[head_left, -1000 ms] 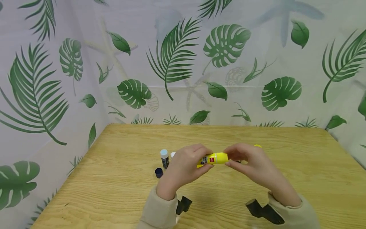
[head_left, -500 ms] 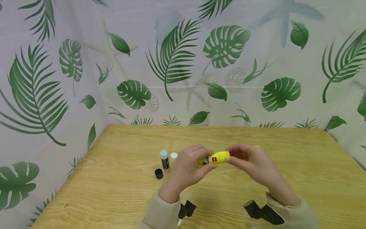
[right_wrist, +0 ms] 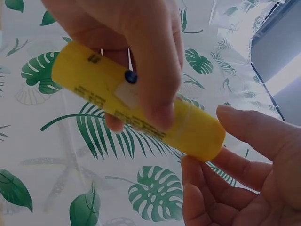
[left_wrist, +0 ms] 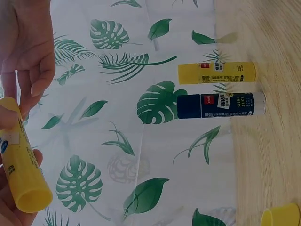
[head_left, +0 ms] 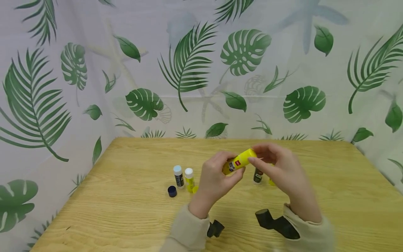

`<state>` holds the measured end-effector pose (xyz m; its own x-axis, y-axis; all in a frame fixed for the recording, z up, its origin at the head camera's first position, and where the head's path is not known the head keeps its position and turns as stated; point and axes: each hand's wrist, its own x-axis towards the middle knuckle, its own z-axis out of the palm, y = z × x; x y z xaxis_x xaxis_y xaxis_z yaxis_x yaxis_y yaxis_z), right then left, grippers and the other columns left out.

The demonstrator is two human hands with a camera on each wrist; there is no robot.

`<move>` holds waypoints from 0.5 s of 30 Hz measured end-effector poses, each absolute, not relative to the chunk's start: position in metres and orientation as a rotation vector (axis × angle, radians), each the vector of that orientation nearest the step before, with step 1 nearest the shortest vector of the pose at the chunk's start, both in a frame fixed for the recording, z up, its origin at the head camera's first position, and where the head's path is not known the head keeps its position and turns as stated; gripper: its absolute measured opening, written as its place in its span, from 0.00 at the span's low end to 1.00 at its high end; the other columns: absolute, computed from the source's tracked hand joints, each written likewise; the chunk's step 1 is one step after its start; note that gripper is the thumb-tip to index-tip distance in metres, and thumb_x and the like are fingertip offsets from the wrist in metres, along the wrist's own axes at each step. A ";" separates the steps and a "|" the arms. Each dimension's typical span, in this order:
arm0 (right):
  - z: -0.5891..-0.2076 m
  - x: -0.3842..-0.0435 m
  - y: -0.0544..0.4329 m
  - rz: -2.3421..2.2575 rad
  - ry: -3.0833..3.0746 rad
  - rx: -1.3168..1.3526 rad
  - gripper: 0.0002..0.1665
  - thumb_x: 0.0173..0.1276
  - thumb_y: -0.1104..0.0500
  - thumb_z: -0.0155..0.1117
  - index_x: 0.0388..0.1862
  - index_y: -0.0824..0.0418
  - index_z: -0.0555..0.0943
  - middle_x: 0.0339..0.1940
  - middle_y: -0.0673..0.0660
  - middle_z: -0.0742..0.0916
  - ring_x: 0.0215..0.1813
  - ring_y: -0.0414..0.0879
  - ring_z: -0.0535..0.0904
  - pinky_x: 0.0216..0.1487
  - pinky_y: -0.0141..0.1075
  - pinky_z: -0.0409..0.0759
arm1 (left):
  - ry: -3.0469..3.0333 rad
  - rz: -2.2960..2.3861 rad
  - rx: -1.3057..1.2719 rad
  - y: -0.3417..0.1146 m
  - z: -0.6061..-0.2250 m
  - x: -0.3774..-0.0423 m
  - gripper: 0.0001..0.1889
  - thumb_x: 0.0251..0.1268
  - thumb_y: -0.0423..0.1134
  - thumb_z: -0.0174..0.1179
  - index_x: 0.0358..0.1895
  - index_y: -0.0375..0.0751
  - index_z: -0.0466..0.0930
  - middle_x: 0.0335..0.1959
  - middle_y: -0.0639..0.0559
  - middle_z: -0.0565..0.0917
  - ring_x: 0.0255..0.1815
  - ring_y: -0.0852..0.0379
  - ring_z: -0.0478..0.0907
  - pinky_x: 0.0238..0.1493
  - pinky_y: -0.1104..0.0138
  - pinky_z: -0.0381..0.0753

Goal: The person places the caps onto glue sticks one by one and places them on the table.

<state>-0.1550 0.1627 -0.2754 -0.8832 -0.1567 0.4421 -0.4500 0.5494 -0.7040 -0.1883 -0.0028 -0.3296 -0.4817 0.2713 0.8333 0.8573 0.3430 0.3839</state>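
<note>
Yellow cylindrical glue stick (head_left: 238, 163) now tilts steeper, capped; left hand (head_left: 217, 179) grips it, right hand (head_left: 282, 168) seemingly pinches its yellow cap (head_left: 247, 156)

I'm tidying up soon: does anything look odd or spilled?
On the left, a navy glue stick and a white-topped yellow glue stick look uncapped: a navy cap and a yellow cap sit loose beside them. No spill shows.

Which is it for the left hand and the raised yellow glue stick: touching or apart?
Touching. The right wrist view shows the left hand gripping the yellow glue stick, its thumb across the side.
</note>
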 end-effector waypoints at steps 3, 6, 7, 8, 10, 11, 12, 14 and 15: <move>-0.277 -0.157 0.155 1.280 -2.463 0.463 0.19 0.58 0.59 0.63 0.45 0.69 0.75 0.39 0.61 0.81 0.34 0.47 0.78 0.33 0.28 0.75 | -1.933 -1.159 -0.923 -0.002 -0.331 -0.188 0.12 0.47 0.33 0.64 0.35 0.35 0.75 0.30 0.48 0.78 0.26 0.61 0.74 0.25 0.81 0.70; -0.279 -0.159 0.149 1.294 -2.476 0.423 0.20 0.58 0.59 0.63 0.46 0.69 0.75 0.39 0.61 0.81 0.34 0.48 0.78 0.33 0.29 0.76 | -1.946 -1.165 -0.869 -0.003 -0.332 -0.187 0.13 0.47 0.33 0.65 0.36 0.35 0.75 0.30 0.48 0.78 0.28 0.60 0.75 0.26 0.80 0.71; -0.280 -0.159 0.147 1.291 -2.477 0.414 0.20 0.58 0.59 0.63 0.46 0.69 0.75 0.38 0.61 0.81 0.34 0.48 0.78 0.33 0.29 0.76 | -1.954 -1.165 -0.861 -0.003 -0.333 -0.188 0.13 0.47 0.34 0.66 0.37 0.35 0.75 0.31 0.48 0.78 0.29 0.60 0.75 0.27 0.80 0.72; -0.280 -0.160 0.146 1.295 -2.477 0.406 0.20 0.57 0.59 0.64 0.46 0.69 0.75 0.38 0.61 0.81 0.34 0.48 0.78 0.33 0.30 0.76 | -1.964 -1.166 -0.860 -0.003 -0.333 -0.187 0.14 0.47 0.34 0.66 0.37 0.36 0.75 0.31 0.49 0.77 0.30 0.60 0.75 0.27 0.80 0.72; -0.281 -0.160 0.144 1.287 -2.481 0.395 0.20 0.57 0.58 0.64 0.45 0.69 0.75 0.37 0.60 0.82 0.33 0.48 0.78 0.33 0.31 0.76 | -1.982 -1.172 -0.870 -0.004 -0.333 -0.187 0.14 0.48 0.36 0.66 0.38 0.37 0.75 0.32 0.49 0.77 0.31 0.60 0.75 0.28 0.79 0.72; -0.282 -0.160 0.144 1.282 -2.486 0.393 0.20 0.57 0.58 0.64 0.45 0.69 0.76 0.36 0.60 0.82 0.33 0.47 0.78 0.32 0.32 0.76 | -1.992 -1.176 -0.878 -0.004 -0.333 -0.186 0.14 0.48 0.36 0.66 0.39 0.37 0.75 0.33 0.50 0.77 0.32 0.60 0.74 0.29 0.79 0.72; -0.282 -0.160 0.143 1.277 -2.490 0.392 0.20 0.57 0.57 0.64 0.44 0.69 0.76 0.36 0.60 0.82 0.33 0.47 0.78 0.32 0.32 0.76 | -2.000 -1.181 -0.886 -0.003 -0.333 -0.186 0.15 0.48 0.36 0.66 0.39 0.37 0.75 0.33 0.50 0.76 0.32 0.60 0.74 0.30 0.79 0.72; -0.283 -0.159 0.143 1.273 -2.492 0.388 0.20 0.57 0.57 0.64 0.43 0.69 0.76 0.35 0.59 0.82 0.33 0.47 0.78 0.32 0.33 0.76 | -2.018 -1.188 -0.902 -0.003 -0.332 -0.186 0.16 0.48 0.37 0.67 0.40 0.38 0.75 0.34 0.50 0.76 0.33 0.60 0.74 0.31 0.78 0.72; -0.283 -0.159 0.142 1.269 -2.491 0.388 0.20 0.57 0.57 0.64 0.43 0.69 0.76 0.35 0.59 0.82 0.33 0.47 0.78 0.32 0.34 0.76 | -2.030 -1.190 -0.907 -0.004 -0.332 -0.185 0.16 0.47 0.37 0.67 0.40 0.38 0.75 0.34 0.50 0.76 0.34 0.60 0.74 0.31 0.78 0.72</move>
<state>-0.1595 0.1424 -0.2835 -0.9127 -0.0956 0.3973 -0.3776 0.5693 -0.7303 -0.1853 -0.0035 -0.3317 -0.5789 0.2511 0.7757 0.7995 0.3613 0.4797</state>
